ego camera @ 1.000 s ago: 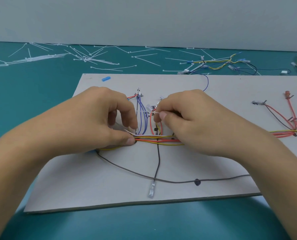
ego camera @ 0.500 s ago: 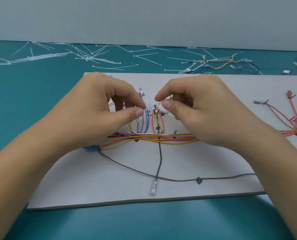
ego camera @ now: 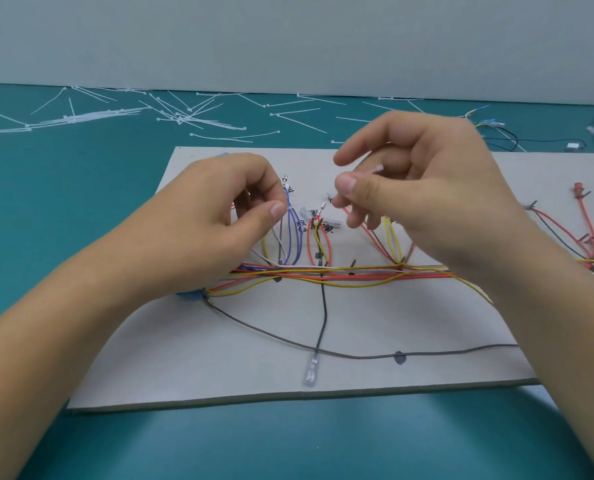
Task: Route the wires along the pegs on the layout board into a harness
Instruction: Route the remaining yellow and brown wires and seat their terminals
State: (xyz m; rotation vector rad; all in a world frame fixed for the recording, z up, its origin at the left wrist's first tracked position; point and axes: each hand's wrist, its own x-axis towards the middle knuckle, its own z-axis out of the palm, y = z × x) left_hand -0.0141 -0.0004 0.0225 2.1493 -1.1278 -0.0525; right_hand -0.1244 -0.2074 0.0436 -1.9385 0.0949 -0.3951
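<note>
Nearest, a bare teal strip of worktop (ego camera: 288,445) runs the full width in front of the board (ego camera: 184,368), whose front edge sits slightly lower at the left. Just inside that edge lies a clear-sleeved terminal (ego camera: 310,373) on the end of a black wire (ego camera: 323,313) that climbs straight to the bundle. A grey wire (ego camera: 254,327) sags across the board from left to right, crossing the black wire and passing a black mark (ego camera: 399,357). Between it and the front edge the board is bare card.

Farther in, the wire bundle (ego camera: 358,275) of red, yellow and white strands lies across the middle, with a short dark peg (ego camera: 353,263) just behind it. The left hand (ego camera: 219,216) hovers above the bundle's left part, fingers curled, thumb tip by the forefinger beside the upright blue wires (ego camera: 294,237). Whether its grip holds a strand I cannot tell. The right hand (ego camera: 434,192) sits higher, forefinger out, thumb against the curled fingers, with a blurred white strip (ego camera: 374,170) there. Whether its grip pinches that strip I cannot tell. A gap shows between the two hands.

Red wires (ego camera: 558,226) branch near the board's right edge. Behind the back edge, white cable ties (ego camera: 184,116) lie scattered at the left and loose wires (ego camera: 496,133) at the right, up to the grey wall (ego camera: 288,39).
</note>
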